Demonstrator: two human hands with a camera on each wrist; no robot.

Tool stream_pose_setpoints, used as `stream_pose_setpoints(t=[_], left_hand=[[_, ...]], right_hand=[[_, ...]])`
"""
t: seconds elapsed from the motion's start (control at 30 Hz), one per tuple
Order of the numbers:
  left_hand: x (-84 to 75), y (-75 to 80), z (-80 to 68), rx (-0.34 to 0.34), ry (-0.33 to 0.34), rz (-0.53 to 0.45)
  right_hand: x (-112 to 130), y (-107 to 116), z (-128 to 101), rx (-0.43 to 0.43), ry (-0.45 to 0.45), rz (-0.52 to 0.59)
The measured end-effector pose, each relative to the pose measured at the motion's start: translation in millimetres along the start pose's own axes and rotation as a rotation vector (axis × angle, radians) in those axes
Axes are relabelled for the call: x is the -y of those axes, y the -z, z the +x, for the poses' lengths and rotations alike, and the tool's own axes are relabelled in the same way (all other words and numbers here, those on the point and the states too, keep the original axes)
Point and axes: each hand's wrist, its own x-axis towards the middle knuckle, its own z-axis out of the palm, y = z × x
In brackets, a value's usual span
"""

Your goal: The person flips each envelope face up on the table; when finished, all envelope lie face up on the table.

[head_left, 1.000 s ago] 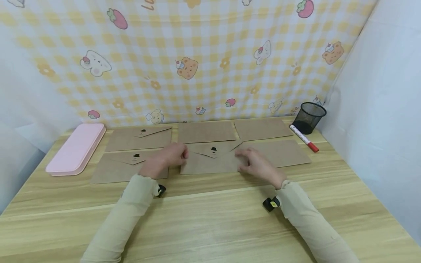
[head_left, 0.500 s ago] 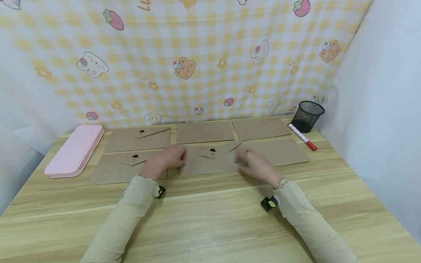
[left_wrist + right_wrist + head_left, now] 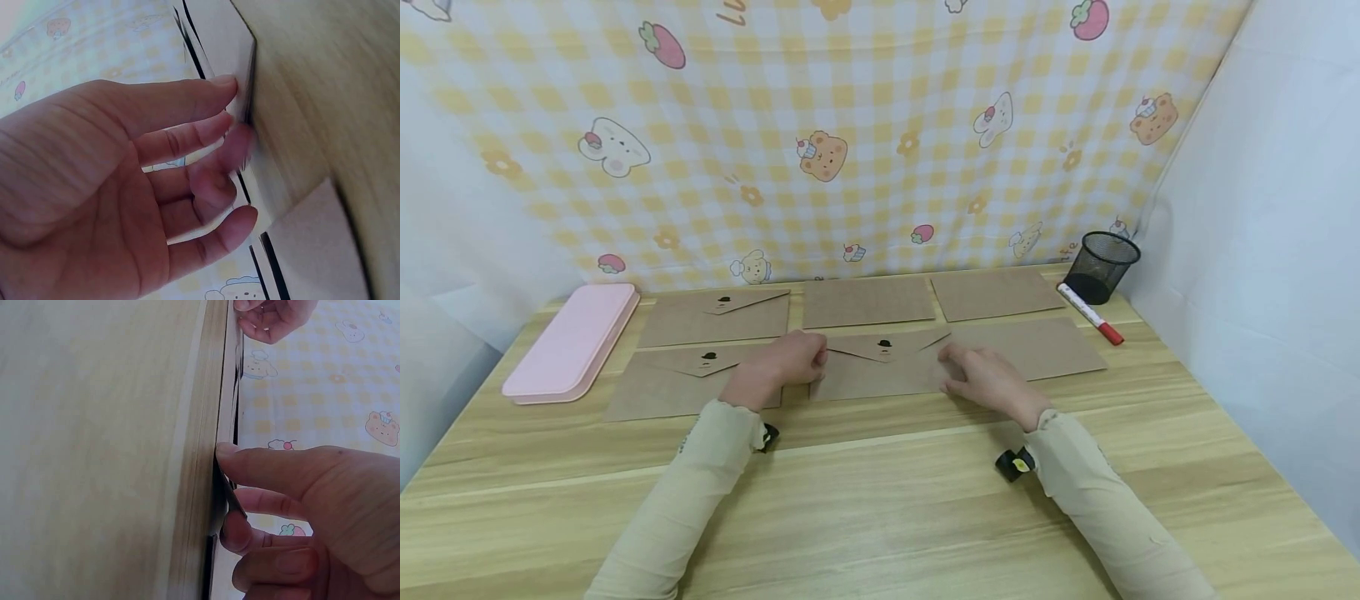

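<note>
A brown paper envelope (image 3: 880,379) with a pointed flap and a small black hat print lies in the middle of the front row. My left hand (image 3: 784,364) is at its left edge; in the left wrist view the thumb (image 3: 219,87) lies on the paper's face with fingertips at the edge, pinching it. At the right edge my right hand (image 3: 988,379) grips the paper. The right wrist view shows the right thumb (image 3: 228,451) on one side and a fingertip on the other, with the corner lifted a little.
Other envelopes lie flat around it: a front-left one (image 3: 655,392), a front-right one (image 3: 1045,346), and several behind, such as the back-middle one (image 3: 868,302). At left is a pink case (image 3: 572,337). A black mesh cup (image 3: 1101,262) and a red-capped marker (image 3: 1090,312) stand at right.
The middle envelope's flap has come down flatter, its right side lying lower than before. Both hands stay nearly in place at its two edges.
</note>
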Motion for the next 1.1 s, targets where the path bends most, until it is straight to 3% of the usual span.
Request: stream_pose_setpoints(t=[0.53, 0.77, 0.9, 1.1], left_hand=[[1.5, 9.7, 8.3, -0.005, -0.018, 0.005], [14.0, 8.2, 3.3, -0.007, -0.035, -0.061], [22.0, 8.1, 3.5, -0.057, -0.051, -0.103], [22.6, 15.4, 18.7, -0.124, -0.074, -0.035]], right_hand=[[5.9, 12.0, 12.4, 0.009, -0.011, -0.031], [6.5, 6.2, 14.0, 0.025, 0.042, -0.021], [7.3, 7.8, 16.9, 0.046, 0.060, 0.034], [7.2, 20.1, 28.7, 0.048, 0.099, 0.036]])
